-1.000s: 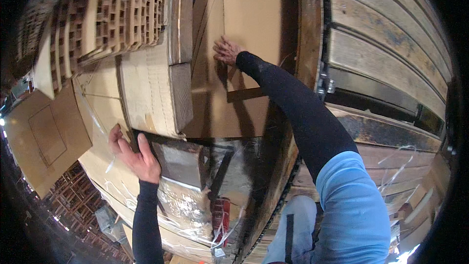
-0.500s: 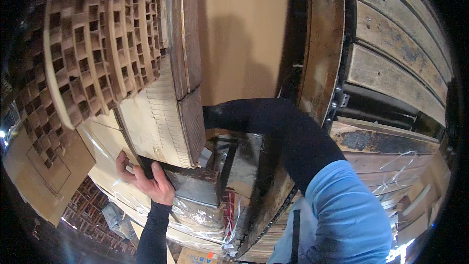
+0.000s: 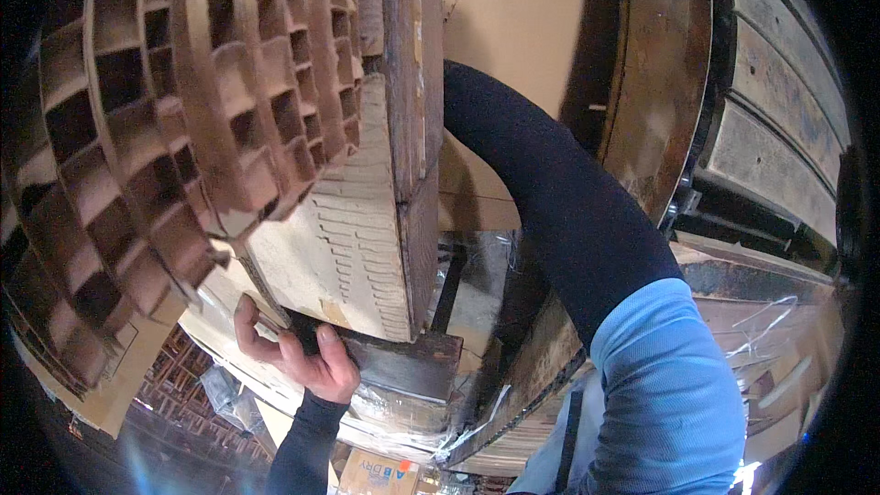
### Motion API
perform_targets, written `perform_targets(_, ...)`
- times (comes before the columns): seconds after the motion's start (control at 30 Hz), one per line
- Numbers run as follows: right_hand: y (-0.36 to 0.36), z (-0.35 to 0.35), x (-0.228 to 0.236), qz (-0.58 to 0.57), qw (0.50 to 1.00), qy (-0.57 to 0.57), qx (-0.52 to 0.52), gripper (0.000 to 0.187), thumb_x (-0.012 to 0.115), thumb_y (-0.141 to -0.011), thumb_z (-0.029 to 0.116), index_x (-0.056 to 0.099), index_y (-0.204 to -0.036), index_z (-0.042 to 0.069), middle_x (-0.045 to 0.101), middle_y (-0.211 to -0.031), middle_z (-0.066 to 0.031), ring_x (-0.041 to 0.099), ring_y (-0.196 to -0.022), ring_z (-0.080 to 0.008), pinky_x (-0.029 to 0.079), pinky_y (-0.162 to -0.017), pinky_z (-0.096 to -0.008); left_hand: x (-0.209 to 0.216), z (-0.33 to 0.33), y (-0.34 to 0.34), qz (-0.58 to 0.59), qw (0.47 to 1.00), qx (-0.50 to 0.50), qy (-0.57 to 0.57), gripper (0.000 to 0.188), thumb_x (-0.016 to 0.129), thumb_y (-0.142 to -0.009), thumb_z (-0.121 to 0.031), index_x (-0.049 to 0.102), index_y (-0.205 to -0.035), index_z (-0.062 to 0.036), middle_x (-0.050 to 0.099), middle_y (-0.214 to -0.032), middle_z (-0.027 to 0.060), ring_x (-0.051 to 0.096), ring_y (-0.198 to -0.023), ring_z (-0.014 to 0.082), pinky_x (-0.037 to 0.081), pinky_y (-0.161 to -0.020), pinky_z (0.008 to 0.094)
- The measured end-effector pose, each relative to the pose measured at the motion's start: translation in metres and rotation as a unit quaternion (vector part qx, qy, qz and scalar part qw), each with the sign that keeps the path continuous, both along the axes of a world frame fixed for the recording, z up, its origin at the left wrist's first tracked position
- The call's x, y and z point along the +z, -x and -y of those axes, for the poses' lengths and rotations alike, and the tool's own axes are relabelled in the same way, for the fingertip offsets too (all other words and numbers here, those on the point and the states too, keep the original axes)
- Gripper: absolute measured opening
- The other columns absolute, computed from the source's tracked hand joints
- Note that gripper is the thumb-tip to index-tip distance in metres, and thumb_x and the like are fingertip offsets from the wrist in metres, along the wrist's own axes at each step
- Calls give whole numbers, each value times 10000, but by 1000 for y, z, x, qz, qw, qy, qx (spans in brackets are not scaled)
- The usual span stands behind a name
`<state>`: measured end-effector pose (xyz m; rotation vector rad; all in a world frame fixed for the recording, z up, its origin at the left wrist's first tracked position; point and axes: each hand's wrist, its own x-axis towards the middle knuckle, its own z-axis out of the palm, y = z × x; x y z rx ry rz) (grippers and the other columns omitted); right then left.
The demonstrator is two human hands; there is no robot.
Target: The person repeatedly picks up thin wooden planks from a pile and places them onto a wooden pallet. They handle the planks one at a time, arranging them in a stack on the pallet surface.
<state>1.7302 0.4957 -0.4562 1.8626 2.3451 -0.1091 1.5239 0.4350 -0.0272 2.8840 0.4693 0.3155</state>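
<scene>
My left hand (image 3: 307, 357) is at the lower edge of a pale, rough-faced wooden block (image 3: 353, 234), beside a dark gap. Its fingers are bent and spread, with nothing seen between them. Below the block runs a dark wooden slab (image 3: 408, 367). My right arm, in a black sleeve (image 3: 573, 192) and a light blue upper sleeve (image 3: 669, 385), reaches up behind the block's dark side. That hand is hidden. Over the block stand brown cardboard grid dividers (image 3: 220, 64), close to the left of the view.
A tall cardboard sheet (image 3: 522, 18) stands behind my right arm. On the right are a worn timber beam (image 3: 674, 64) and wooden slats (image 3: 779, 55). Clear plastic wrap (image 3: 394, 408) covers the goods below my left hand; a carton (image 3: 367, 472) lies lower down.
The dividers and the block appear nearer and farther right. My left hand has shifted with the block and keeps its place at the edge. My right forearm now slants higher behind it.
</scene>
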Motion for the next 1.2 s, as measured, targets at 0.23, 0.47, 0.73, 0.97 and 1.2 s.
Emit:
perform_targets(0.23,7,81,79,-31,996,-1,89,214,595,-897,320,719,-939,151,730,-919,-59,703,-849,-275,562,-720,-451,9,1,-4,-27,999,34,-7,229,580,-943,-140,456,-1092,-18,251,-1485,361,328,-1328,507,273,-1095,632)
perform_targets(0.47,-11,273,230,-178,963,142,142,132,645,-813,268,730,-845,172,722,-845,-39,718,-831,-248,560,-650,-453,16,6,-21,-17,999,38,-23,214,641,-906,-109,498,-950,44,368,-1427,343,395,-1316,498,313,-1107,593)
perform_targets(0.73,-17,344,376,-248,929,75,263,83,695,-741,183,767,-772,157,749,-776,-50,749,-793,-269,595,-633,-424,15,17,-20,21,995,69,-67,232,687,-860,-167,592,-918,36,463,-1393,272,453,-1278,448,354,-1074,551)
perform_targets(0.97,5,391,578,-213,933,-53,286,86,704,-729,186,776,-775,175,739,-749,-17,743,-769,-243,577,-592,-405,11,22,-19,33,983,108,-146,158,637,-885,-184,665,-960,-48,536,-1382,209,495,-1242,441,409,-1020,544)
perform_targets(1.2,-19,525,778,-146,976,-64,151,100,661,-780,182,719,-749,106,726,-740,-57,728,-760,-236,564,-643,-379,17,76,-63,-390,868,164,-261,402,510,-939,-204,637,-1305,-99,443,-1504,290,475,-1352,441,363,-1113,582)
